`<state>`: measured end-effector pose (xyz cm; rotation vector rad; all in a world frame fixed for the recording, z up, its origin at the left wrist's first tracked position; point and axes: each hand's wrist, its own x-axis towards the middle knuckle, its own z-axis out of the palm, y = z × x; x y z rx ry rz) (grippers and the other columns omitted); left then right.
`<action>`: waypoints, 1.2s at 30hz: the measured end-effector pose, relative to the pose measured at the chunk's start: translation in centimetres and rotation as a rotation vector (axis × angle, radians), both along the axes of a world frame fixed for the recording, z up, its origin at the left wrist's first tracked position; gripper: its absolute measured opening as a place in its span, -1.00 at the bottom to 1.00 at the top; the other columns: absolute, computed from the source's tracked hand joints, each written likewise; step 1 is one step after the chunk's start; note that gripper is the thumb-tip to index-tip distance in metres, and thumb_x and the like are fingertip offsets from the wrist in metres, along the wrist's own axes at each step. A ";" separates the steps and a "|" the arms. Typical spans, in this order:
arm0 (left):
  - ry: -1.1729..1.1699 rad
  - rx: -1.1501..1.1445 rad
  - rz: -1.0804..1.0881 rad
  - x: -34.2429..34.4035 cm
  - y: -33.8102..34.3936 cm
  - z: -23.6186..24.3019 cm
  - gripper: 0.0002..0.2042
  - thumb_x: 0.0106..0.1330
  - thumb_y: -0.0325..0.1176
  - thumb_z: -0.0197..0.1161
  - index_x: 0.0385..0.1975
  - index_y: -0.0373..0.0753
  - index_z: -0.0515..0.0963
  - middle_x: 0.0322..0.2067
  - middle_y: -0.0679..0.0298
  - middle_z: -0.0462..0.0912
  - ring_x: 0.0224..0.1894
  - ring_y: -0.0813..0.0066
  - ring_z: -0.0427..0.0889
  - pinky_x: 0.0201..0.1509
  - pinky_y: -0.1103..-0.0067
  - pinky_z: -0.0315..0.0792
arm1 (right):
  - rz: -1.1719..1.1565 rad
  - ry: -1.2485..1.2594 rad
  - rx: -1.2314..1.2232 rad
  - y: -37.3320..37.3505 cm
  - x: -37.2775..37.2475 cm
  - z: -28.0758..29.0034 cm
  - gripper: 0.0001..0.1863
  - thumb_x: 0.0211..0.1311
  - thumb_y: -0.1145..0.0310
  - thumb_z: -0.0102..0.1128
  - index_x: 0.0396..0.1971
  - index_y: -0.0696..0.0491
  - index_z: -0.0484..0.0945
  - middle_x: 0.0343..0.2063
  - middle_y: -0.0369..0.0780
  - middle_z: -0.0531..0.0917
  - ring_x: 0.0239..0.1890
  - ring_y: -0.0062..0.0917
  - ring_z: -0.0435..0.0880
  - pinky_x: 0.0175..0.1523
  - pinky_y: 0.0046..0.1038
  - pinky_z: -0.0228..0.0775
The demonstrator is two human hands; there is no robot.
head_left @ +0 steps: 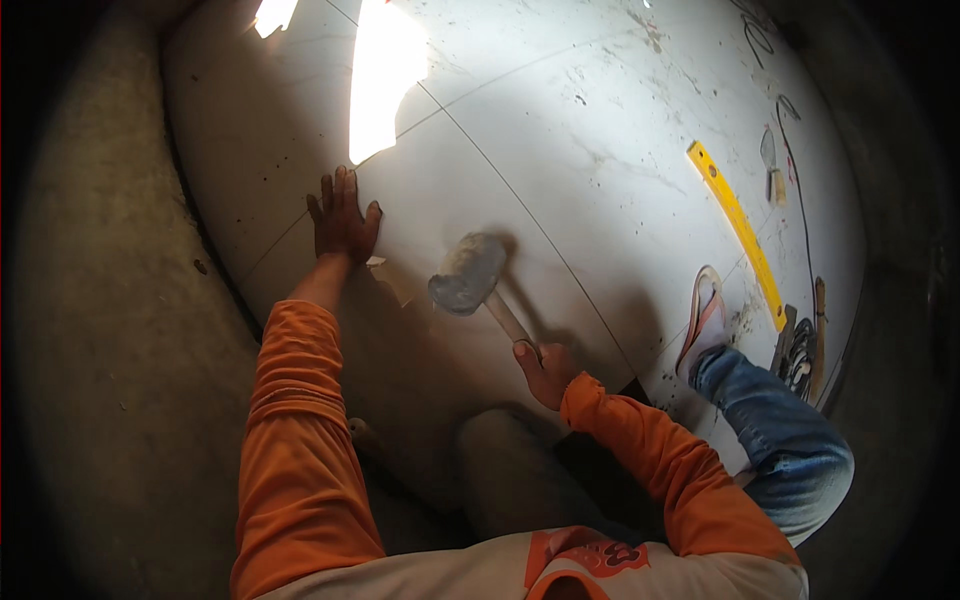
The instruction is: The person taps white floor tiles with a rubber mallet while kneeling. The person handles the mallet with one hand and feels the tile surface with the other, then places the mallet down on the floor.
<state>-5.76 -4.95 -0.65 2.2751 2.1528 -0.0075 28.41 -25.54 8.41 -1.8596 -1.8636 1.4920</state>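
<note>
My left hand [340, 220] lies palm down on a large pale floor tile [530, 160], fingers spread, just below a bright patch of light. A small pale shape, perhaps a scrap or chip, shows by its wrist. My right hand [546, 372] grips the wooden handle of a grey rubber mallet [466, 272]. The mallet's head is over the tile to the right of my left hand; whether it touches the surface I cannot tell.
A yellow spirit level [737, 230] lies on the right, beside a trowel [768, 150], a thin cord [800, 185] and bunched tools [798, 355]. My jeans-clad leg [770, 430] and sandalled foot [705, 320] are at lower right. Rough concrete [110, 280] borders the tiles at left.
</note>
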 end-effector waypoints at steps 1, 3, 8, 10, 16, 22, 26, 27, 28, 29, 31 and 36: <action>-0.005 0.019 -0.007 -0.1 0.2 -0.1 -0.32 0.33 0.00 -0.10 0.36 -0.26 0.01 0.42 0.12 -0.05 0.47 0.09 -0.14 0.45 0.00 -0.26 | -0.085 0.190 -0.005 0.2 0.3 -0.3 -0.23 0.25 -0.30 -0.10 -0.58 0.25 0.54 -0.65 0.03 0.58 -0.55 -0.12 0.63 -0.37 -0.19 0.45; 0.003 0.028 -0.004 -0.3 0.1 -0.4 -0.33 0.33 -0.01 -0.09 0.36 -0.27 0.03 0.41 0.11 -0.04 0.46 0.07 -0.13 0.44 -0.01 -0.25 | -0.044 0.044 -0.194 0.2 0.7 -1.1 -0.17 0.23 -0.33 -0.13 -0.57 0.29 0.55 -0.62 0.07 0.59 -0.51 -0.05 0.63 -0.33 -0.16 0.45; 0.046 0.014 0.046 0.4 1.2 -1.1 -0.33 0.32 -0.02 -0.10 0.35 -0.30 0.04 0.41 0.08 -0.03 0.47 0.05 -0.14 0.44 -0.03 -0.26 | 0.035 -0.165 -0.342 -0.1 0.6 -3.3 -0.03 0.17 -0.44 -0.18 -0.58 0.38 0.56 -0.58 0.13 0.60 -0.40 0.02 0.64 -0.23 -0.13 0.45; 0.008 0.093 0.135 2.1 2.1 -1.1 -0.33 0.33 -0.01 -0.11 0.34 -0.31 0.05 0.40 0.07 -0.01 0.46 0.05 -0.13 0.44 -0.02 -0.27 | -0.068 -0.183 -0.294 -0.4 0.6 -3.9 -0.03 0.18 -0.42 -0.16 -0.51 0.42 0.56 -0.53 0.18 0.60 -0.33 0.05 0.63 -0.18 -0.12 0.45; 0.024 -0.137 0.146 10.9 7.5 0.1 -0.27 0.35 0.13 -0.22 0.37 -0.31 0.01 0.38 0.02 0.07 0.44 0.02 -0.05 0.45 0.03 -0.32 | 0.255 -0.070 -0.284 -0.2 1.9 -6.0 -0.38 0.32 -0.22 -0.16 -0.13 0.04 0.61 -0.30 0.05 0.64 -0.20 -0.03 0.62 -0.07 -0.12 0.42; -0.147 -0.035 0.130 15.9 11.9 -0.1 -0.25 0.37 0.13 -0.28 0.40 -0.32 -0.08 0.43 0.05 -0.09 0.46 0.13 -0.07 0.45 0.10 -0.26 | 0.839 -0.188 0.272 -1.0 2.7 -8.2 -0.56 0.44 0.16 -0.30 0.27 -0.42 0.27 -0.09 0.00 0.57 -0.11 -0.11 0.60 0.03 -0.09 0.37; -0.167 -0.005 0.099 16.5 10.5 -0.6 -0.26 0.38 0.09 -0.25 0.39 -0.36 -0.08 0.44 0.02 -0.17 0.47 0.08 -0.15 0.46 0.09 -0.27 | 0.636 -0.117 -0.106 -1.0 2.4 -7.6 -0.59 0.44 0.05 -0.26 0.22 -0.36 0.37 -0.10 0.03 0.57 -0.06 -0.07 0.57 0.07 -0.10 0.35; -0.180 0.017 0.080 16.7 10.0 -0.7 -0.27 0.38 0.08 -0.25 0.38 -0.36 -0.07 0.43 0.02 -0.15 0.47 0.08 -0.16 0.47 0.10 -0.28 | 0.528 -0.081 -0.136 -0.7 2.3 -7.3 -0.56 0.42 -0.03 -0.25 0.18 -0.29 0.42 -0.10 0.07 0.57 -0.05 -0.05 0.56 0.08 -0.11 0.35; -0.175 0.013 0.087 17.1 9.5 -0.8 -0.27 0.38 0.08 -0.25 0.38 -0.36 -0.07 0.43 0.02 -0.15 0.47 0.08 -0.16 0.47 0.10 -0.28 | 0.413 -0.026 -0.138 -0.4 2.2 -6.9 -0.51 0.40 -0.11 -0.23 0.14 -0.21 0.47 -0.10 0.10 0.56 -0.04 -0.04 0.55 0.09 -0.12 0.34; -0.154 0.025 0.062 17.4 9.0 -0.8 -0.28 0.39 0.07 -0.25 0.38 -0.37 -0.05 0.43 0.01 -0.13 0.47 0.07 -0.17 0.46 0.09 -0.28 | 0.418 -0.055 -0.167 0.0 2.1 -6.5 -0.51 0.40 -0.11 -0.23 0.14 -0.21 0.47 -0.10 0.10 0.56 -0.04 -0.04 0.55 0.09 -0.12 0.34; -0.132 0.033 0.036 18.1 7.7 -0.8 -0.29 0.39 0.06 -0.25 0.38 -0.37 -0.04 0.42 0.00 -0.11 0.47 0.06 -0.18 0.46 0.08 -0.29 | 0.333 -0.114 -0.353 0.8 1.8 -5.6 -0.38 0.34 -0.24 -0.21 0.06 -0.07 0.53 -0.09 0.12 0.56 -0.03 -0.02 0.54 0.10 -0.13 0.33; -0.222 0.072 -0.130 19.8 3.2 -0.3 -0.32 0.39 -0.03 -0.17 0.36 -0.40 -0.01 0.41 -0.04 -0.07 0.46 -0.04 -0.16 0.46 0.03 -0.33 | 0.324 -0.107 -0.328 1.7 1.6 -4.3 -0.28 0.28 -0.30 -0.17 -0.02 0.08 0.56 -0.13 0.11 0.60 -0.07 -0.01 0.57 0.10 -0.15 0.35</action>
